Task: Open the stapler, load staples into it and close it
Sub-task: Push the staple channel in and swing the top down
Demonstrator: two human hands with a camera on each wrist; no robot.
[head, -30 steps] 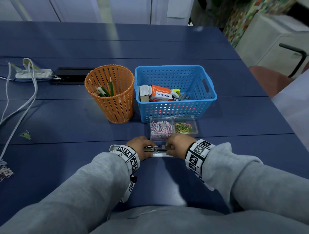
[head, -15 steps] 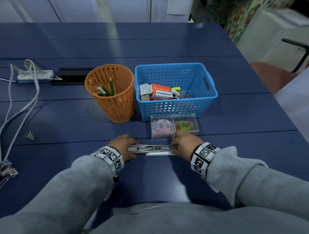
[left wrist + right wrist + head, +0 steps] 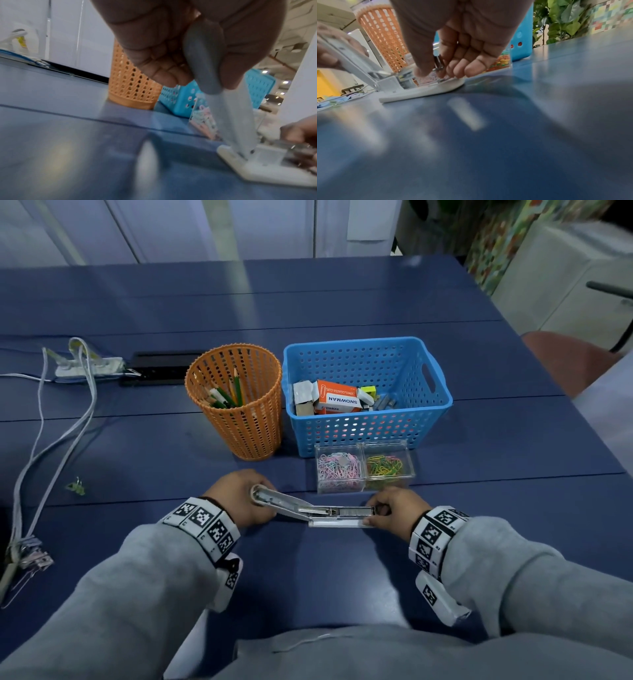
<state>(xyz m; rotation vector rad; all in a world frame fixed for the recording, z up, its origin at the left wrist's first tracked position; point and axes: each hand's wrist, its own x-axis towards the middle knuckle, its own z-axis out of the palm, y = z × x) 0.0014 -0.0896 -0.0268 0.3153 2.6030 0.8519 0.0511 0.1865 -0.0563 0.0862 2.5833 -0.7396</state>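
A pale grey stapler [image 3: 318, 510] lies open on the blue table [image 3: 308, 570] in front of me. Its top arm [image 3: 277, 498] is swung up and to the left. My left hand [image 3: 239, 498] pinches the rounded end of that arm [image 3: 204, 56] between thumb and fingers. The metal magazine [image 3: 346, 511] lies along the white base [image 3: 423, 93] and shows a strip of staples. My right hand [image 3: 394, 510] pinches the front end of the magazine and base [image 3: 436, 66], its fingertips resting on them. The hinge [image 3: 243, 151] sits low near the table.
Behind the stapler stands a clear two-part box [image 3: 364, 467] of coloured paper clips. Farther back are an orange mesh pencil cup [image 3: 239, 402] and a blue basket [image 3: 366, 392] with small boxes. Cables and a power strip [image 3: 85, 364] lie at the far left.
The stapler's top arm has swung up and left in my left hand, away from the base. My right hand has stayed at the front end, holding it down.
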